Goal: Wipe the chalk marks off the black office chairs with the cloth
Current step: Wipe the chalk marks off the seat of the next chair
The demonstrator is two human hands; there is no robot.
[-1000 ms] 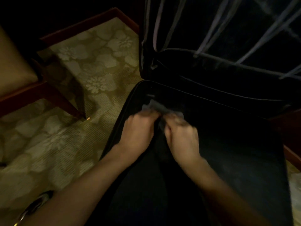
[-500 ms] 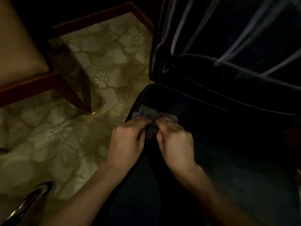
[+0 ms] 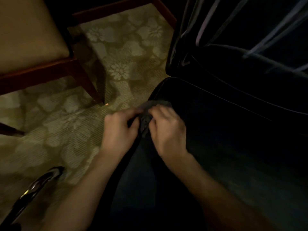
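Note:
A black office chair fills the right side; its seat (image 3: 233, 147) lies below me and its backrest (image 3: 250, 47) rises behind, crossed by pale chalk lines (image 3: 266, 40). A small grey cloth (image 3: 150, 105) sits at the seat's front left corner. My left hand (image 3: 120, 130) and my right hand (image 3: 168, 129) are side by side there, and each pinches the cloth with curled fingers. Part of the cloth bunches between the two hands. The scene is dim and slightly blurred.
A tan-cushioned chair with dark red wooden legs (image 3: 86, 84) stands at the left on floral carpet (image 3: 116, 55). A tiny orange bit (image 3: 106, 104) lies by its leg. A shiny metal tube (image 3: 35, 185) curves at the bottom left.
Both hands with the cloth have slid from further in on the seat to its left front corner. The view has shifted, showing more carpet.

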